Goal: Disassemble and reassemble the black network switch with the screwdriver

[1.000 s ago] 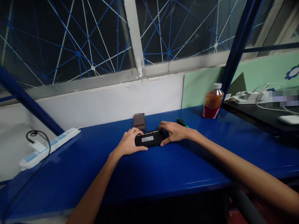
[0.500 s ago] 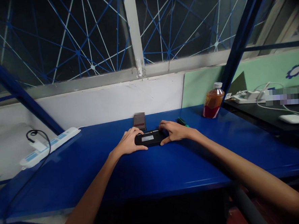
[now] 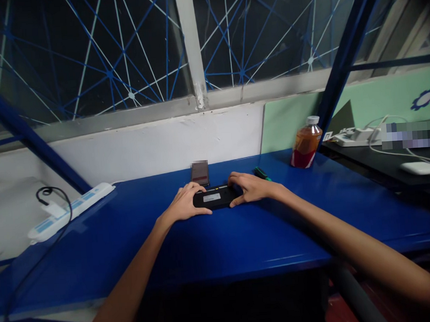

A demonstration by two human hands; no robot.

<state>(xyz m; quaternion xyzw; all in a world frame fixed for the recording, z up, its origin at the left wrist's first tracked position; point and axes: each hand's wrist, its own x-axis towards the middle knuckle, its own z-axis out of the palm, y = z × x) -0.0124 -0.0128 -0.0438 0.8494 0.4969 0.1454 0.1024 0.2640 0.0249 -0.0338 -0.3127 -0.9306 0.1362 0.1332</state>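
A flat black rectangular box-like device (image 3: pixel 217 199) with a pale label and a small yellow mark lies on the blue table (image 3: pixel 220 243). My left hand (image 3: pixel 184 201) grips its left end, thumb along the near edge and fingers over the far edge. At the other end my right hand (image 3: pixel 249 188) holds it in the same way, thumb in front. Both palms hide the ends of the device. Just behind it is a phone (image 3: pixel 200 173), near the left fingertips. A green-and-black tool-like item (image 3: pixel 262 173) lies beyond my right hand; its kind is unclear.
A bottle of orange drink (image 3: pixel 306 143) stands at the back right. On the left, a white power strip (image 3: pixel 72 211) carries a plug with a black cable (image 3: pixel 64 228). To the right, a black surface holds white chargers (image 3: pixel 421 168) and cables. A wall and windows rise behind.
Both hands keep their grip on the black device, which stays in place. Only the camera view has shifted slightly.
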